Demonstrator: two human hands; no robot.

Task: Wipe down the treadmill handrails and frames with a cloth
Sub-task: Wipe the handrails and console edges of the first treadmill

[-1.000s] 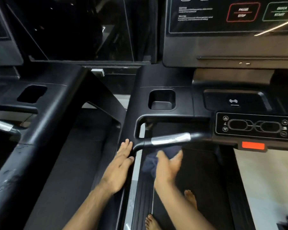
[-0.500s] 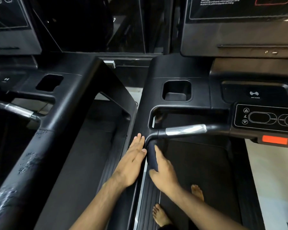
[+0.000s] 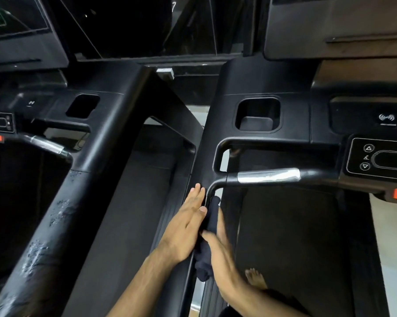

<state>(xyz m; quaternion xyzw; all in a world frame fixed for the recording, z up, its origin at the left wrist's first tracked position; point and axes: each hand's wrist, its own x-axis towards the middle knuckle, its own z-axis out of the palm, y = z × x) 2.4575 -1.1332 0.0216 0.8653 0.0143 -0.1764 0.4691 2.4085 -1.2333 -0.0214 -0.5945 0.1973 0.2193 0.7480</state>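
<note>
Cloth (image 3: 210,221), dark blue and soft, is pressed against the inner face of the side handrail (image 3: 203,156) of the treadmill on which the person stands, just below the place where the bent grip bar (image 3: 215,183) joins it. Its lower part hangs in a loose bunch near the wrist. The right hand (image 3: 221,250) lies flat on it, fingers mostly straight and pointing up along the rail, with the thumb over the upper edge of the cloth (the hand is blurred, so I cannot say if the thumb really pinches). The left hand (image 3: 186,225) rests flat on the top of the same handrail, fingers straight and together, holding nothing.

I judge the cloth to be very light and limp; it has no shape of its own and follows whatever it is pushed on. It is best taken in the middle, folded into a pad under the palm, so that the loose end does not trail. The handrail looks stiff and smooth, so firm pressure is needed. At the bend of the grip bar and its silver sensor plate (image 3: 268,175), wrapping the cloth around the tube would probably work better than a flat palm.
</note>
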